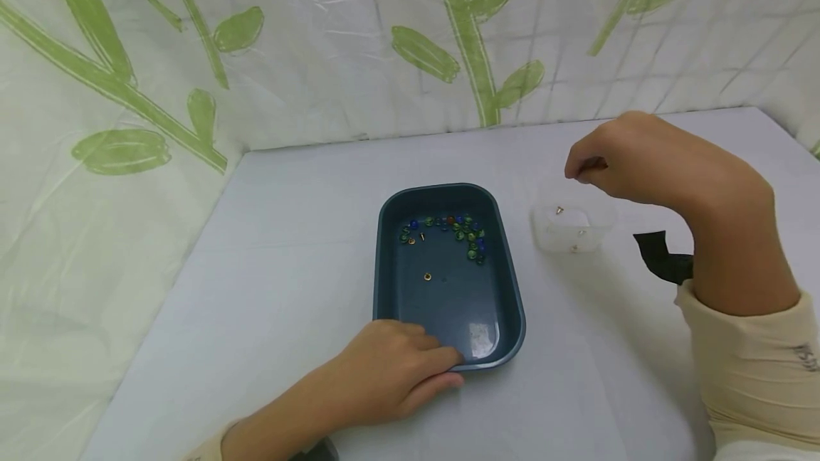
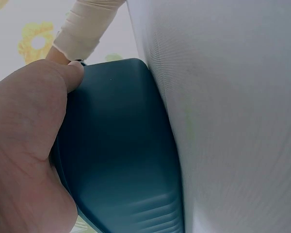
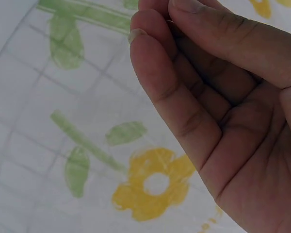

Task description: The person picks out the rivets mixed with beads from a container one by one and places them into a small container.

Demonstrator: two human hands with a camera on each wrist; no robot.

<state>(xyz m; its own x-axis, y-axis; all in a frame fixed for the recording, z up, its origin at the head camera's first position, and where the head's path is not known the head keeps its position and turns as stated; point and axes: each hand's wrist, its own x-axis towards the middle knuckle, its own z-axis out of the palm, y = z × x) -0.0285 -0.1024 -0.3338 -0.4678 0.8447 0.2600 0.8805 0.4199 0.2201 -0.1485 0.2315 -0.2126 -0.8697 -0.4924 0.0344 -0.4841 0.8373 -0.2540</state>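
Note:
My left hand (image 1: 397,372) grips the near left corner of a dark blue plastic tray (image 1: 512,283), fingers over the rim and thumb outside; the left wrist view shows the tray's outer wall (image 2: 116,121) beside the palm. Green, blue and red glass beads (image 1: 472,237) cluster at the tray's far end, with a few small brass screws (image 1: 427,277) among and in front of them. Above a small clear container (image 1: 551,237), my right hand (image 1: 653,159) hangs with loosely curled fingers, nothing visible between them. A brass screw (image 1: 559,210) shows just below its fingertips; others lie in the container.
A white-covered table (image 1: 288,255) carries the tray and container. Behind it hangs a pale sheet (image 1: 320,55) with green stems and yellow flowers. A black strap end (image 1: 663,256) sticks out from the right wrist.

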